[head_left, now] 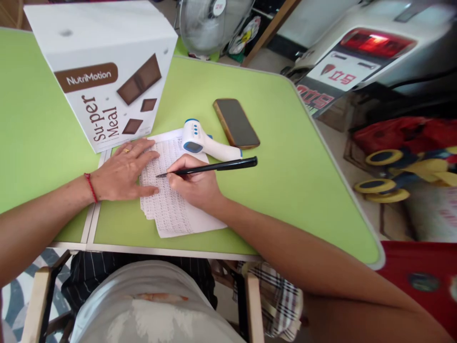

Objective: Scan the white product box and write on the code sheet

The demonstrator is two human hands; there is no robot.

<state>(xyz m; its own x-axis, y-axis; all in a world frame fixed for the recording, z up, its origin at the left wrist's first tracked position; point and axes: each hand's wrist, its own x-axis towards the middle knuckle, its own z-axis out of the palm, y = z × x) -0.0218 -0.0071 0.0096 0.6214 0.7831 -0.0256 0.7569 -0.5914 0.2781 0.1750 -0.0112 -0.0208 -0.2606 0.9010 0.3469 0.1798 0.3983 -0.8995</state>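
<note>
On the green table [293, 200], seen through the head view, I am resting my left hand [124, 170] palm down, fingers spreading over the left part of the paper [171, 209] and closing on nothing. Just beyond those fingers the box [103, 71] is standing; I am not able to tell whether they are touching it. My right hand [198, 186] is gripping the pen [232, 164] between thumb and fingers, its tip pointing at the written rows, though I am not making out whether it is touching them. Beyond that hand the thermometer [214, 146] is lying partly over the paper's far edge, and the phone [237, 123] is lying just past it. Behind the table a fan [210, 28] is standing.
</note>
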